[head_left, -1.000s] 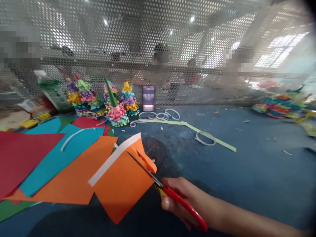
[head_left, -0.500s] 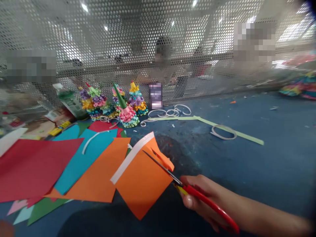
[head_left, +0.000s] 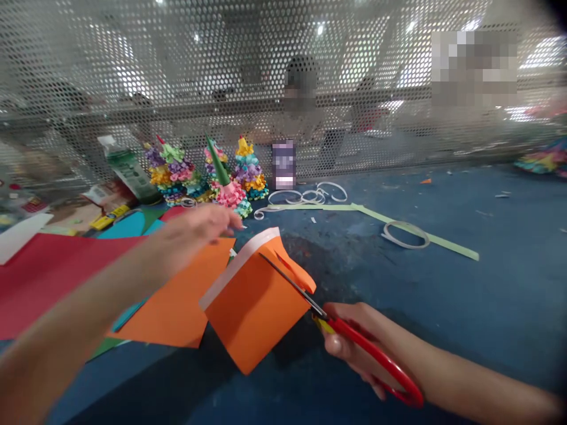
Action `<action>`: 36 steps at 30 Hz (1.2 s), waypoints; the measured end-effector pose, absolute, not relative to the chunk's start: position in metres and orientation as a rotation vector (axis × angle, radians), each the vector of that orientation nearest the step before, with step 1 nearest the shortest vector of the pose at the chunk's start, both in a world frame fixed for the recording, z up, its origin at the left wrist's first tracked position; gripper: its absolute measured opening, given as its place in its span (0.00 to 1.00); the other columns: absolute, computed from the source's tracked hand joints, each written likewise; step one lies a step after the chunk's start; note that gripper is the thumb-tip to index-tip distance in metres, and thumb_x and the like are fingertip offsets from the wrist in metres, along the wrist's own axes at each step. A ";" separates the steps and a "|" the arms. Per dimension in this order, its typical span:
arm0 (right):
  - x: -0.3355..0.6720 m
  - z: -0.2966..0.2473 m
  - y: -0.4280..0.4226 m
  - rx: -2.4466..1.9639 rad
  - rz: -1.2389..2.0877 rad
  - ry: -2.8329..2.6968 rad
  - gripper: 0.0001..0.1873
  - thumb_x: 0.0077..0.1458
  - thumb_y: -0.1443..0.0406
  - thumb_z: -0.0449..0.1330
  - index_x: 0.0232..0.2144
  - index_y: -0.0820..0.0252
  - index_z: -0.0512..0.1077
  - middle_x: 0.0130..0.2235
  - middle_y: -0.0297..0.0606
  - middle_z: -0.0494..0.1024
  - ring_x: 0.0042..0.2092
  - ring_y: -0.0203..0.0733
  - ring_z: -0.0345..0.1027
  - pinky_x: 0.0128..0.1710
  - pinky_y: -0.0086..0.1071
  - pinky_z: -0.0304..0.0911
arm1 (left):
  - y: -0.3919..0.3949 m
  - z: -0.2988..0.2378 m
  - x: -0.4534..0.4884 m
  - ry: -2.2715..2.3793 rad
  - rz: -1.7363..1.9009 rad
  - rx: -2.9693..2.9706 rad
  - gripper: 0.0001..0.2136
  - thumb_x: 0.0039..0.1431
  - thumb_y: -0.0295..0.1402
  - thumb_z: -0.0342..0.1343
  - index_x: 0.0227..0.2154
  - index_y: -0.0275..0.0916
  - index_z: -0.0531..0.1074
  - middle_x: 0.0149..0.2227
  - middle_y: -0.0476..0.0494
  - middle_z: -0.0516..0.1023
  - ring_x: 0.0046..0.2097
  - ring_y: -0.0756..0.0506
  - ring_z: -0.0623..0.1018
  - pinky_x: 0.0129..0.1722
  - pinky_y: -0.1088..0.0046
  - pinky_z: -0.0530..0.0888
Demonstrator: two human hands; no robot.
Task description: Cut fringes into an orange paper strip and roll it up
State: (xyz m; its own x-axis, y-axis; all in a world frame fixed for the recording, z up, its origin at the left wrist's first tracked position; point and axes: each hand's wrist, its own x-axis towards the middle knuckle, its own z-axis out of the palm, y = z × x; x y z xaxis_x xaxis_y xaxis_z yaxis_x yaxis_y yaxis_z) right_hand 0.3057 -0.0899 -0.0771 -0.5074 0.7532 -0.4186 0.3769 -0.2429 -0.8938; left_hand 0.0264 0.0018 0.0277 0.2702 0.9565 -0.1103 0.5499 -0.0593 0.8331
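Observation:
My right hand point(head_left: 354, 342) grips red-handled scissors point(head_left: 376, 348), whose blades lie across an orange sheet of paper point(head_left: 252, 313). A cut strip of that sheet curls up beside the blades, and a whitish band point(head_left: 239, 265) runs along its upper left edge. The sheet tilts above the table with its lower corner hanging down. My left hand point(head_left: 199, 236), somewhat blurred, reaches in from the left over the coloured papers. Its fingers are stretched toward the orange sheet, apart from it, with nothing visible in them.
Red paper point(head_left: 57, 277) and another orange sheet point(head_left: 172, 313) lie at left. Behind stand several paper-frill cones point(head_left: 248, 171), a green bottle point(head_left: 133, 174) and a phone point(head_left: 284, 165). Curled white strips point(head_left: 305, 196) and a pale green strip point(head_left: 381, 218) lie before a perforated metal screen point(head_left: 381, 71).
My left hand has come into view from the left, over the papers. My right hand still holds the scissors on the orange sheet. The whole view has shifted slightly.

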 end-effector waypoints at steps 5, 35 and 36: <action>0.305 -0.073 -0.086 -1.404 1.719 -1.708 0.24 0.52 0.44 0.56 0.28 0.59 0.59 0.18 0.23 0.60 0.15 0.26 0.55 0.12 0.19 0.56 | -0.009 0.003 0.047 1.206 0.301 1.539 0.19 0.55 0.51 0.54 0.36 0.39 0.70 0.33 0.48 0.77 0.31 0.47 0.77 0.24 0.78 0.69; 0.318 -0.044 -0.093 -1.229 1.495 -2.119 0.27 0.55 0.42 0.51 0.33 0.61 0.65 0.30 0.35 0.66 0.28 0.34 0.55 0.27 0.26 0.59 | -0.020 0.025 0.006 1.691 0.535 1.834 0.18 0.48 0.53 0.58 0.35 0.45 0.73 0.28 0.53 0.75 0.29 0.49 0.73 0.22 0.83 0.65; 0.319 -0.045 -0.093 -1.230 1.502 -2.113 0.27 0.55 0.42 0.51 0.33 0.61 0.65 0.30 0.35 0.66 0.28 0.34 0.55 0.27 0.26 0.59 | -0.020 0.024 0.007 1.682 0.566 1.786 0.18 0.46 0.52 0.60 0.34 0.45 0.73 0.29 0.53 0.76 0.29 0.49 0.72 0.22 0.83 0.65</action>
State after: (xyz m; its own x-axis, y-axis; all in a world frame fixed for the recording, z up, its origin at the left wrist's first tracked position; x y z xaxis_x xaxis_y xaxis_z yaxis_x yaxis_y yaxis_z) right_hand 0.3186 -0.0929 -0.0453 -0.6026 0.7603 -0.2425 0.4787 0.1012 -0.8721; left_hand 0.0073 -0.0204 0.0239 0.1003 0.9898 -0.1009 0.7271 -0.0036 0.6865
